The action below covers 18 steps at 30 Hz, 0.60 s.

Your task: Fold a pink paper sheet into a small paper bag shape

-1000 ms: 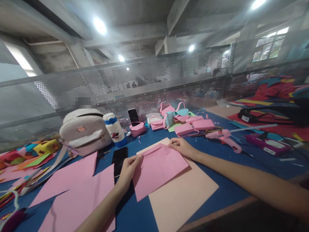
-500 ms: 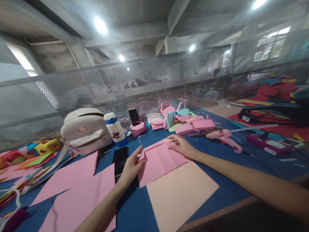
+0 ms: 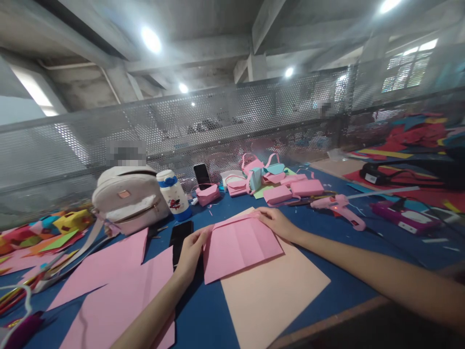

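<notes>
A beige sheet (image 3: 272,295) lies nearest on the blue table (image 3: 201,315), with the creased pink paper (image 3: 241,252) over its far part and overhanging its left side. The person's left hand (image 3: 192,249) pinches the left end of the paper's narrow folded strip along the far edge; the right hand (image 3: 278,224) has fingers closed on the right end. The step in hand looks like setting that fold, and the next move probably calls for keeping the edge straight while pressing along it. Beyond stands a white bottle (image 3: 173,194), its blue lid on, hiding whatever is inside. Beside it a pale backpack (image 3: 125,196) sits upright, contents out of sight. Farther right, a small pink paper bag (image 3: 208,195) stands before a propped phone (image 3: 201,173); whether it holds anything cannot be told.
</notes>
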Available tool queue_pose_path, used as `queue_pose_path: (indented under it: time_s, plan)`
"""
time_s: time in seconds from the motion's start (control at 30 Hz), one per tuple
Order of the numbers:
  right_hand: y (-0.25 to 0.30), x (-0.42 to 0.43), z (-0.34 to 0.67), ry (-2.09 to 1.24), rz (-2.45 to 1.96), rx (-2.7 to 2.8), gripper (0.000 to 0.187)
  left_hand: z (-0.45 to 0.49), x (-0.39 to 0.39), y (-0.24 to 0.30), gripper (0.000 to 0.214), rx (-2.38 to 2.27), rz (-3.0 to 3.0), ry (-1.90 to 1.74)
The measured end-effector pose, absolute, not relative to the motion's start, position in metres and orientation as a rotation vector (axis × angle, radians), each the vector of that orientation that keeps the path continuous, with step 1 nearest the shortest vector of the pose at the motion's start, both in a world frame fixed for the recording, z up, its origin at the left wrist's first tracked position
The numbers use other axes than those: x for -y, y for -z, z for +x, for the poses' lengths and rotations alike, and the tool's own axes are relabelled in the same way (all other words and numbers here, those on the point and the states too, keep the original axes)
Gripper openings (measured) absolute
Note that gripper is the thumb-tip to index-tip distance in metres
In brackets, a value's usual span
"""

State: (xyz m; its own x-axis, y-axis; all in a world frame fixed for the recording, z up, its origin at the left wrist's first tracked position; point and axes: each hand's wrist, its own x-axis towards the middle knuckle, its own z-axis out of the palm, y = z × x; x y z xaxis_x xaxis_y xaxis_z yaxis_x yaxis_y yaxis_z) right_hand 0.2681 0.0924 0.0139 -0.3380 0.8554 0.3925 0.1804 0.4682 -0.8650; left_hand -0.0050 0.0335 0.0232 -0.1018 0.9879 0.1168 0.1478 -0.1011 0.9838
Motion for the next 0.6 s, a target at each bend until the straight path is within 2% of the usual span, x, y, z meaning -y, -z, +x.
queue_pose_path:
  time_s: [0.6]
  plan:
    - [-0.019, -0.092, 0.268, -1.367, -0.877, 1.47, 0.049, -0.008, -0.041, -0.029, 0.049, -1.149, 1.051, -1.399]
